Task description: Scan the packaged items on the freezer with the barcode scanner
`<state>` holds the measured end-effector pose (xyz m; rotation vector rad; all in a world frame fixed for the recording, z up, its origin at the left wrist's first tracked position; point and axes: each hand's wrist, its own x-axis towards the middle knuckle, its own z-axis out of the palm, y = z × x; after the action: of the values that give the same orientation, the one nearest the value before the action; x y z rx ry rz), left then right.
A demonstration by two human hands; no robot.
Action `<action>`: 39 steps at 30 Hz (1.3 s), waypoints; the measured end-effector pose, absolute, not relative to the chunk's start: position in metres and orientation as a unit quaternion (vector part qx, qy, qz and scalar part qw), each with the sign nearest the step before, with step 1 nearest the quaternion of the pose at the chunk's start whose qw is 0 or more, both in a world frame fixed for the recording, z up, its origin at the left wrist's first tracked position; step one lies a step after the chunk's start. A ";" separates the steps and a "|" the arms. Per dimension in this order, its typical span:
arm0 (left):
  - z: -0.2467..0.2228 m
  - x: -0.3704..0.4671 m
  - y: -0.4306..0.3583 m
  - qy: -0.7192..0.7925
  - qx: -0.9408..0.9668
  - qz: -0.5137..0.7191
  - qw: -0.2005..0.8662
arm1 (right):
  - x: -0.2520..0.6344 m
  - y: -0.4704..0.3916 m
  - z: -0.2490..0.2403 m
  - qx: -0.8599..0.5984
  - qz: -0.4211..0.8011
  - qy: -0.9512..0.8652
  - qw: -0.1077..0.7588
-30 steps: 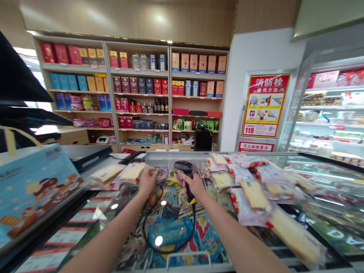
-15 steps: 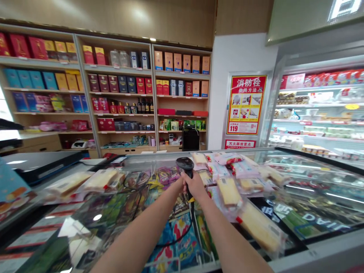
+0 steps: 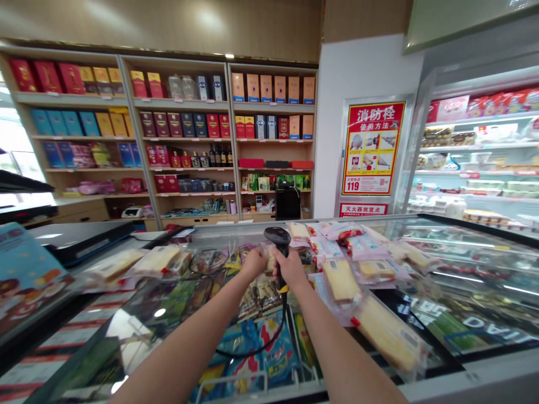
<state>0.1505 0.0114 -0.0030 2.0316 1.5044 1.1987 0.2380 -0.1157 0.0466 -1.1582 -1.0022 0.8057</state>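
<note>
My right hand is closed round the handle of a black barcode scanner, held upright above the glass-topped freezer. Just left of the scanner, my left hand pinches a pale pack in clear plastic, likely bread, partly hidden behind the scanner. The scanner's black cable loops down from the handle and curves left over the glass. To the right of my hands lie several plastic-wrapped bread packs in a loose heap, a larger one nearest me.
More wrapped bread lies on the left of the freezer lid, beside a dark flat device. Under the glass are colourful frozen packets. Shelves of boxed goods stand behind, with an open chiller at right.
My left hand has moved left, away from the scanner handle, and a pale pack now shows between the hands. The view has shifted slightly; my right hand still grips the scanner.
</note>
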 end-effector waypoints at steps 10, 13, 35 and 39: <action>-0.002 0.061 0.027 0.603 0.567 0.536 0.169 | 0.232 -0.123 0.043 -0.538 0.472 -0.420 0.558; -0.005 0.062 0.028 0.605 0.560 0.540 0.169 | 0.232 -0.124 0.040 -0.546 0.480 -0.417 0.545; -0.005 0.064 0.024 0.616 0.567 0.520 0.167 | 0.229 -0.126 0.032 -0.575 0.494 -0.431 0.489; -0.006 0.064 0.024 0.627 0.567 0.509 0.163 | 0.229 -0.125 0.030 -0.582 0.494 -0.426 0.485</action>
<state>0.0643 0.0239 -0.0055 1.6160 1.7867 1.4526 0.2291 -0.1254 0.0302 -1.4174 -1.0374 1.2033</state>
